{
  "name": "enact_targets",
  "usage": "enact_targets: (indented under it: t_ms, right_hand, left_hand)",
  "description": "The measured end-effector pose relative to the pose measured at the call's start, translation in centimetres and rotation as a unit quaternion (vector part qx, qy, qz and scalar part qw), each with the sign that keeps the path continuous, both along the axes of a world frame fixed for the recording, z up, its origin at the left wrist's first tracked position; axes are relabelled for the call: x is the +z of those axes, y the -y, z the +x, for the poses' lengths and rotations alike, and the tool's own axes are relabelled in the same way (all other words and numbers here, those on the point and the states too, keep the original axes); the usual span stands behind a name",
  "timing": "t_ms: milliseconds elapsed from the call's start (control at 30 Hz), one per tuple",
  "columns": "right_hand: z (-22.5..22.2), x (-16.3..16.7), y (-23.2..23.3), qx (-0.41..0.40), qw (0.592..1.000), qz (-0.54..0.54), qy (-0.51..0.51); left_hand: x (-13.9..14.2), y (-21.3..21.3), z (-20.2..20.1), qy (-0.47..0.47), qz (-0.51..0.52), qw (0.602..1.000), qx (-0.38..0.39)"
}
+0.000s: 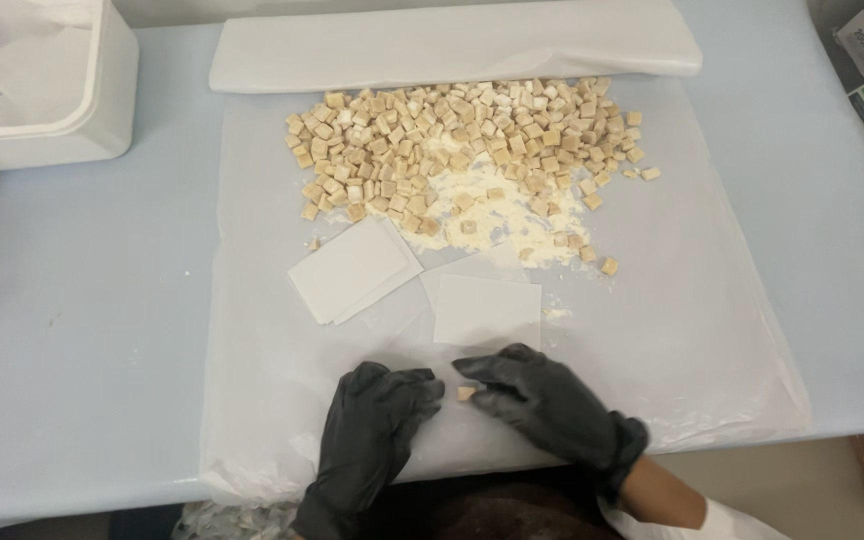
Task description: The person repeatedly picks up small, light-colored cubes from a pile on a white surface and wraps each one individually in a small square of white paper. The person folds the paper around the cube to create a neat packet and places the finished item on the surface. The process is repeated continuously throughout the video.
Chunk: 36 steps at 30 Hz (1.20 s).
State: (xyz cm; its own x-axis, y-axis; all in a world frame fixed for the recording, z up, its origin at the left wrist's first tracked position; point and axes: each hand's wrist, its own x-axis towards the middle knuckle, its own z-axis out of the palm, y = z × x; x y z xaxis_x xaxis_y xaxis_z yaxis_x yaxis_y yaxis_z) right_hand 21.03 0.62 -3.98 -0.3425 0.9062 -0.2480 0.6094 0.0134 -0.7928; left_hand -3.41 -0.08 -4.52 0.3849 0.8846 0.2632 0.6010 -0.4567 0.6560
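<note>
I see my right hand (pixel 542 405) in a black glove, its grip narrow, pinching a small tan cube (pixel 466 393) low on the clear plastic sheet (pixel 692 330). My left hand (pixel 372 430) rests just beside it, fingers curled and holding nothing. Two stacks of white paper squares (pixel 352 270) lie just beyond, then the cube pile (pixel 462 140) in pale powder on the counter (pixel 82 300).

Black gloves (pixel 542 400), tan cubes (pixel 452 140), white sheet (pixel 712 330)
</note>
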Motion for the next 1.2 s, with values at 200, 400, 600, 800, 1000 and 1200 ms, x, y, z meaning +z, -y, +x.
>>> enact_targets:
  t_ms: [200, 400, 600, 800, 1000, 1200]
  right_hand:
    - [0.5, -0.8, -0.2, 0.052, 0.976, 0.203, 0.064]
    - [-1.7, -1.1, 0.8, 0.007, 0.939, 0.316, 0.137]
    - [0.0, -2.1, -0.1, -0.109, 0.946, 0.15, 0.266]
    - [0.9, -1.1, -0.6, -0.076, 0.956, 0.145, 0.242]
    - [2.6, 2.8, 0.5, -0.141, 0.946, 0.283, 0.07]
    - [3.6, 3.2, -0.3, 0.073, 0.941, -0.184, -0.275]
  left_hand:
    - [-0.6, -2.0, 1.8, 0.011, -0.107, 0.99, 0.087]
    - [0.2, -2.1, 1.5, -0.036, 0.05, 0.998, 0.009]
    - [-0.9, -1.7, 3.6, -0.193, -0.055, 0.967, 0.158]
    - [-2.0, -1.2, 4.1, -0.202, 0.242, 0.949, -0.013]
    - [-1.2, -2.6, 4.6, -0.153, 0.085, 0.985, 0.004]
    - [1.3, 0.3, 3.1, -0.163, 0.374, 0.912, -0.047]
